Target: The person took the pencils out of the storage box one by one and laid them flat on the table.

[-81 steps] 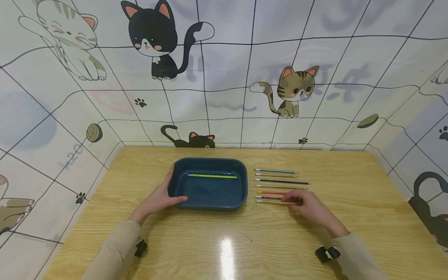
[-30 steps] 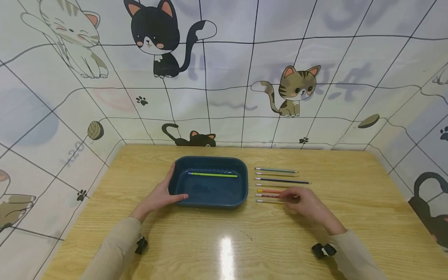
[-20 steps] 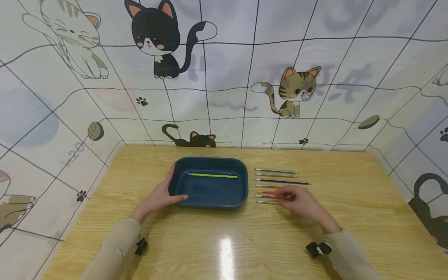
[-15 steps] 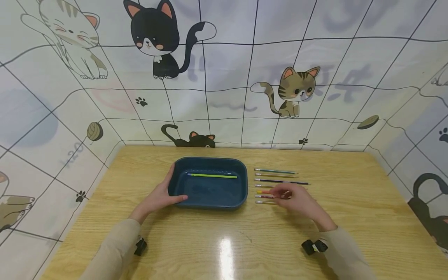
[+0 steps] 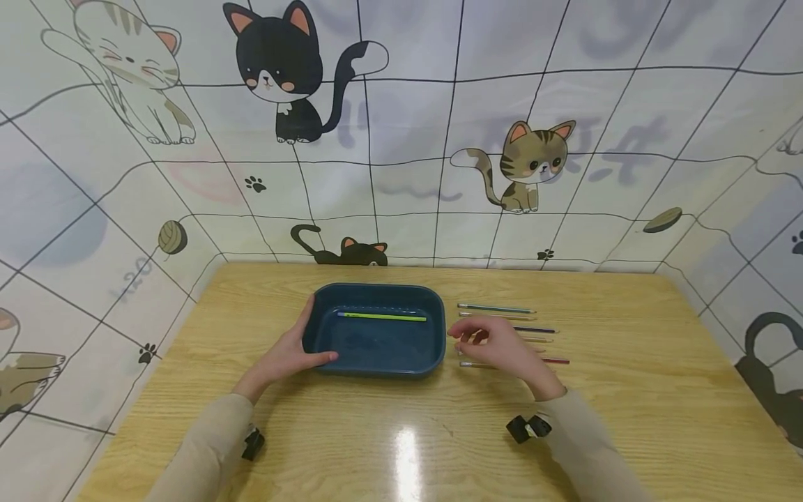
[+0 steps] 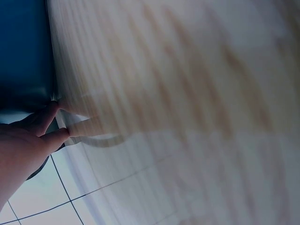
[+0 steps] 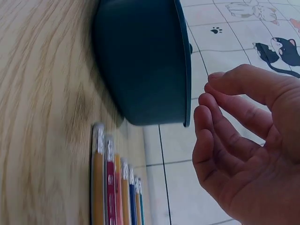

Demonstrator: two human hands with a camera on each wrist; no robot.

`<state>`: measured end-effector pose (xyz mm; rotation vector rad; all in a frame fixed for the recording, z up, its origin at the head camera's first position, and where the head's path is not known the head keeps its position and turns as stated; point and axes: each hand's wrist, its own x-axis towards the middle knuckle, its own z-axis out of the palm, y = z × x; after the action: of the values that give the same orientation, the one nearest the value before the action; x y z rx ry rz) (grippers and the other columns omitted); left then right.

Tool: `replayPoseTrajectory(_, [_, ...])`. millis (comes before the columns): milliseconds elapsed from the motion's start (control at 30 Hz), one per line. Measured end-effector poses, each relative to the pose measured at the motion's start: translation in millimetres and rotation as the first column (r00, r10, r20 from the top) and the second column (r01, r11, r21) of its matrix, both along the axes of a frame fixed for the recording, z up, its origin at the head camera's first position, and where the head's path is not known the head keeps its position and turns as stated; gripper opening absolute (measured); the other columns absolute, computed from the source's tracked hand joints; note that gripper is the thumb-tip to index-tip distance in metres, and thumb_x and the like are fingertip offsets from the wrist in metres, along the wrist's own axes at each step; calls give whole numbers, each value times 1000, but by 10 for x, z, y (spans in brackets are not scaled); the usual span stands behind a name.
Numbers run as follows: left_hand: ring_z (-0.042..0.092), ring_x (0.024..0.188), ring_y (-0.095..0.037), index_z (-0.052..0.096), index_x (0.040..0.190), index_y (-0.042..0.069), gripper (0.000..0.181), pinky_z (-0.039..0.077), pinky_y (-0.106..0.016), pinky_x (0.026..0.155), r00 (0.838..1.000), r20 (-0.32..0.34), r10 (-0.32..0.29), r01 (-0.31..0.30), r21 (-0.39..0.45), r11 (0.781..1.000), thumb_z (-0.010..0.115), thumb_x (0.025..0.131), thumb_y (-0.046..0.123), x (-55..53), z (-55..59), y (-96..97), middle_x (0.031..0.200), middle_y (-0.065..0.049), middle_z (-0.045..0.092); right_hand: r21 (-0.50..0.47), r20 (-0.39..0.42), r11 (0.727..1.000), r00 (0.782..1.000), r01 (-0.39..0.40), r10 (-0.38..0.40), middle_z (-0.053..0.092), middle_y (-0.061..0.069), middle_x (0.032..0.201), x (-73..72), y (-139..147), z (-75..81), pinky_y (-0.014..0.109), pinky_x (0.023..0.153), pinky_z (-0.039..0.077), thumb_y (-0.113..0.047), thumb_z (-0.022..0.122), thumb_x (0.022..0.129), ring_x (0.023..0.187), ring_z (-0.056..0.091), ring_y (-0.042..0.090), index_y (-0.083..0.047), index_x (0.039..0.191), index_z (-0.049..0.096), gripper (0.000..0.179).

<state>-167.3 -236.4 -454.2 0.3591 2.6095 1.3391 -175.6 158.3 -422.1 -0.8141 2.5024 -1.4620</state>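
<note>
My left hand holds the left side of a dark blue rectangular tub, thumb over the front rim, fingers along the outer wall. In the tub lies a yellow-green pencil. My right hand is raised between the tub's right side and a row of several pencils, covering part of them in the head view. In the right wrist view its fingers are loosely bent, thumb near the index tip, with nothing between them. Beside the tub lie a yellow pencil, a dark red one and a teal one.
The light wooden table carries the tub in the middle and the pencil row to its right, eraser ends facing the tub. A pale wall cloth with printed cats and grid lines stands behind the table and at both sides.
My right hand has moved left from over the near pencils towards the tub, uncovering their right ends. The left hand, the tub and the pencil in it stay put.
</note>
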Motion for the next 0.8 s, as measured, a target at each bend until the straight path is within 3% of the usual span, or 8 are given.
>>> replayPoseTrajectory(233, [10,142,-43,-8,155,16,119,17,-60,109,1000,-2,-1,1,-1,1000,81,78,35,-1,6,4,159,-19,0,-20,-26,999,999,-33,32,67,10,95,-48,-240,23,32,71,52,0,69,87,82,61,18,2,103,70,16])
replayPoseTrajectory(467, [11,141,-44,-8,155,17,119,18,-60,109,1000,2,4,-4,-7,1000,81,78,35,4,22,8,159,-20,0,16,-34,999,999,-31,32,65,2,96,-93,-451,69,31,72,51,-5,70,88,85,59,17,-5,105,70,16])
replayPoseTrajectory(800, [11,141,-44,-8,155,18,118,18,-60,109,1000,5,3,-3,-6,1000,80,79,33,2,14,1,159,-20,0,21,-45,997,996,-75,76,65,3,99,-171,-682,99,31,71,50,-6,69,89,85,59,17,-4,106,69,17])
